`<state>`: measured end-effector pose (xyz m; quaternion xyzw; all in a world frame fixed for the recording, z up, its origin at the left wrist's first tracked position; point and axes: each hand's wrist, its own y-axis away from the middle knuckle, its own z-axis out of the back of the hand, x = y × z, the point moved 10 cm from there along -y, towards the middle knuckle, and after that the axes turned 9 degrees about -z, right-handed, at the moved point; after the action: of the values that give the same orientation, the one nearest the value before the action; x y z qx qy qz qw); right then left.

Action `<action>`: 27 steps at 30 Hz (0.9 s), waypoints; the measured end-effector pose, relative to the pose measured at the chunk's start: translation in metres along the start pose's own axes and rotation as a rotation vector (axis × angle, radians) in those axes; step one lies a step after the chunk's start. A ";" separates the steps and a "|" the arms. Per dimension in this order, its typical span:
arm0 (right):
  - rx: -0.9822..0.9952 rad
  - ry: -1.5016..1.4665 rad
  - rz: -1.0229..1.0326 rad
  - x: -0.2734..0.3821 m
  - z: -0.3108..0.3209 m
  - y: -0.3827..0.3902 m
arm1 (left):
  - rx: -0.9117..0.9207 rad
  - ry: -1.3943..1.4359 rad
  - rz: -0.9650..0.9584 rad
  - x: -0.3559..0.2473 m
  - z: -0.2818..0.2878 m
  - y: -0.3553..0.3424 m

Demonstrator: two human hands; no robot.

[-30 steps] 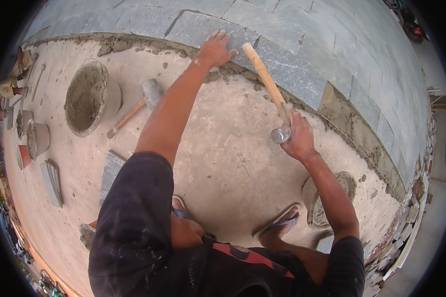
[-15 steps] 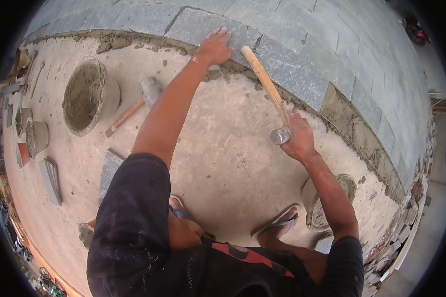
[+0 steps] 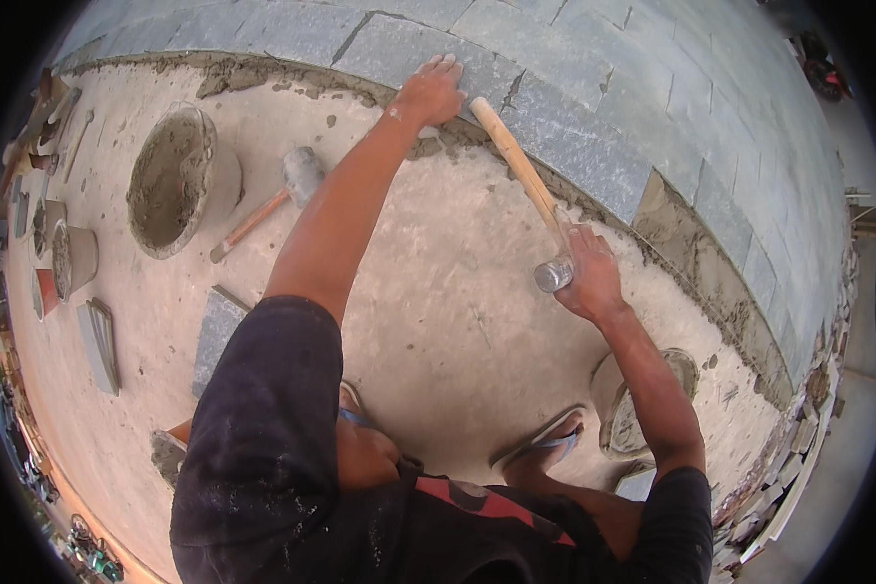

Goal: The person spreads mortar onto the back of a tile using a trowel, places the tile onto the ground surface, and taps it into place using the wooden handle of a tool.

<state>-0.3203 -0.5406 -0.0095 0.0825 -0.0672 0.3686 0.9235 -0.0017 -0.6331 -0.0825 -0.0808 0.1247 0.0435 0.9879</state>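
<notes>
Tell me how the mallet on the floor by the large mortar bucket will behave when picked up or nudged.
The mallet will probably feel head-heavy: its head looks much thicker than its slim handle. It should stay stiff, as the handle looks straight and wooden. It may roll, since the head looks rounded.

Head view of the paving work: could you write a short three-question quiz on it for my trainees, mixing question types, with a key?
1. Which hand grips the hammer, and near which end?
2. True or false: the left hand lies against a grey slab.
3. What is closest to the loose mallet? (a) a sandal (b) a large mortar bucket (c) the rubble

Key:
1. The right hand, near the metal head.
2. True.
3. b
</notes>
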 end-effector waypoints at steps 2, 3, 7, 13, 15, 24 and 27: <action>-0.038 0.000 -0.005 -0.007 -0.004 0.000 | 0.013 0.020 0.010 -0.005 0.002 0.001; -0.057 -0.001 -0.008 -0.011 -0.005 0.000 | 0.019 0.031 0.015 -0.008 0.003 0.001; -0.097 -0.007 0.036 -0.009 -0.001 -0.001 | 0.005 0.026 0.008 -0.004 0.003 0.001; -0.088 -0.007 0.015 -0.013 -0.002 0.001 | 0.002 0.022 0.002 -0.005 0.003 0.000; -0.023 0.000 0.013 -0.009 -0.002 -0.004 | -0.006 0.025 0.005 -0.003 0.001 0.001; -0.224 0.042 -0.026 -0.050 0.007 0.007 | -0.019 0.019 -0.074 -0.039 0.003 -0.005; -0.185 -0.098 -0.108 -0.060 0.022 0.000 | 0.037 0.004 -0.253 -0.085 -0.003 -0.008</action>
<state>-0.3646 -0.5852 0.0005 0.0185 -0.1416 0.3060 0.9412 -0.0835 -0.6470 -0.0622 -0.0777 0.1163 -0.0837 0.9866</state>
